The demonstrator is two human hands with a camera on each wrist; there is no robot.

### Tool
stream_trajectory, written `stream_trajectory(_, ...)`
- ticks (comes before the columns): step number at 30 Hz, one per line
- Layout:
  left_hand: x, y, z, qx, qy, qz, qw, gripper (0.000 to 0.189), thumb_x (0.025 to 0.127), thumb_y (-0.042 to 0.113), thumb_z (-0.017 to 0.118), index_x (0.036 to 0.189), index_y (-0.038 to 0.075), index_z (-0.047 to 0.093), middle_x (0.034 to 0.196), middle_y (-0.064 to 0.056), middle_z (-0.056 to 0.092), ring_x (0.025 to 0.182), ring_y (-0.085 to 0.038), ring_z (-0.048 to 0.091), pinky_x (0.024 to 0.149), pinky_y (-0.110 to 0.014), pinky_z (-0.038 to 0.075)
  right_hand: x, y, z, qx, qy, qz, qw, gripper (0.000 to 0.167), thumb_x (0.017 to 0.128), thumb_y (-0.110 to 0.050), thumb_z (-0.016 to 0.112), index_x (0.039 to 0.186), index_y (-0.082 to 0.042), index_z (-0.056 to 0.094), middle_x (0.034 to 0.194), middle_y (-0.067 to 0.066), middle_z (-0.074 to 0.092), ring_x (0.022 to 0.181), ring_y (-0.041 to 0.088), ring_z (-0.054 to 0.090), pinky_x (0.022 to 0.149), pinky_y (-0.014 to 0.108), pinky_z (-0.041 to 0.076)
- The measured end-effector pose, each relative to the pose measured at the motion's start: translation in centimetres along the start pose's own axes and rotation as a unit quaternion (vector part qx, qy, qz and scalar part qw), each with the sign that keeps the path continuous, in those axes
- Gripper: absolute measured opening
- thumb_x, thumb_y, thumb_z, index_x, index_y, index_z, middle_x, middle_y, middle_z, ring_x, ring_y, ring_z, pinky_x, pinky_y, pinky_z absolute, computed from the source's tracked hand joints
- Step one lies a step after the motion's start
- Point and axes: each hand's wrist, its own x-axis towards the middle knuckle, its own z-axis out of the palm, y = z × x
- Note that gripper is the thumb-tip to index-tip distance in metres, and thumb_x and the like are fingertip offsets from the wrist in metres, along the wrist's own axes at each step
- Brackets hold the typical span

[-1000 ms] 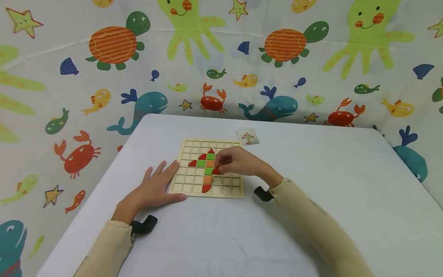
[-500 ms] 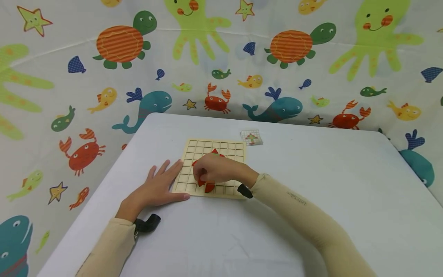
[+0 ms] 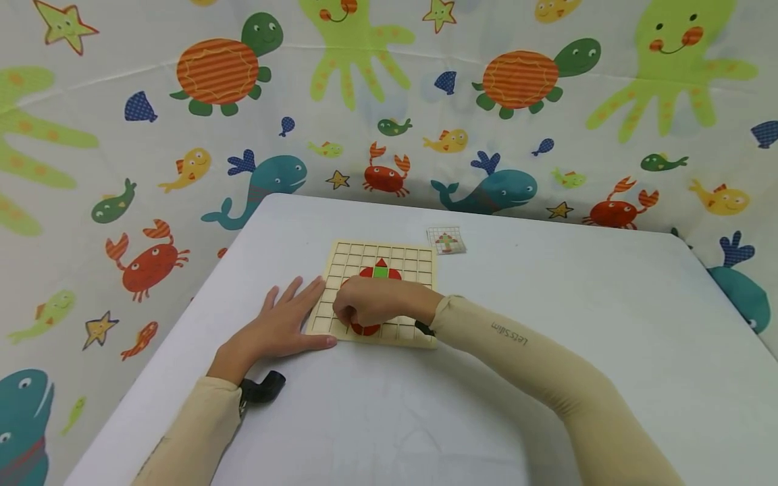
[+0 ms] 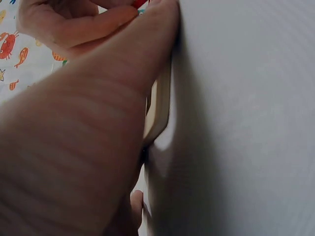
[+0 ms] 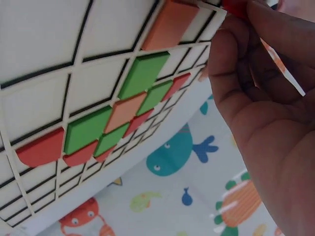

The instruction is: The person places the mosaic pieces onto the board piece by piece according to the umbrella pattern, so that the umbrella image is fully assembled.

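Observation:
A wooden grid board [image 3: 419, 331] lies on the table with flat coloured pieces in its cells. In the right wrist view these include a green square [image 5: 142, 73], an orange square [image 5: 172, 22] and a red round-edged piece [image 5: 44, 147]. My right hand [image 3: 379, 300] is over the board's lower middle, fingers curled, hiding much of the pattern. Its thumb and fingers pinch a red piece [image 5: 236, 7], mostly hidden by the fingertips. My left hand [image 3: 276, 327] lies spread at the board's left side, fingertips at its edge and thumb along the near left corner.
A small card [image 3: 446, 241] with a printed grid and coloured figure lies beyond the board's far right corner. The white table [image 3: 547, 283] reaches back to a curtain [image 3: 389, 88] printed with sea animals. A black wrist camera [image 3: 264, 388] sits under my left wrist.
My right hand has carried the red piece from the pattern's right side across to the lower left, beside the bottom red piece. My left hand stays at the board's edge. The head view shifted slightly.

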Motion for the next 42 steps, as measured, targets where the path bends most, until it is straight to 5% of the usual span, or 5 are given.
stream_trajectory(17,-0.1,0.4,-0.2,0.002,-0.005,-0.001,1.0,0.118,0.086,0.072,0.075,0.171,0.007,0.025,0.177,-0.016,0.021,0.162,-0.047,0.004,0.122,-0.073,-0.005,-0.5,1.5,0.8,0.031,0.048,-0.045,0.9973,0.013,0.098,0.004,0.071,0.101,-0.007,0.078,0.093,0.0,0.072,0.089,0.014,0.062,0.085,0.018,0.052)
stream_trajectory(30,-0.3,0.6,-0.2,-0.001,-0.007,-0.002,1.0,0.118,0.086,0.073,0.075,0.171,0.007,0.025,0.177,-0.016,0.021,0.162,-0.047,0.004,0.122,-0.072,-0.006,-0.9,2.0,1.7,0.069,0.068,-0.03,0.9948,0.01,0.099,-0.009,0.078,0.108,-0.01,0.079,0.095,-0.004,0.071,0.09,0.011,0.061,0.084,0.02,0.051)
stream_trajectory(42,-0.2,0.4,-0.1,0.001,-0.009,-0.006,0.9999,0.119,0.086,0.073,0.074,0.171,0.009,0.023,0.177,-0.015,0.019,0.162,-0.046,0.002,0.122,-0.072,-0.007,-1.2,1.9,2.3,0.034,0.071,-0.023,0.9966,0.006,0.099,-0.016,0.081,0.103,-0.012,0.078,0.091,-0.006,0.065,0.09,0.012,0.057,0.082,0.02,0.049)
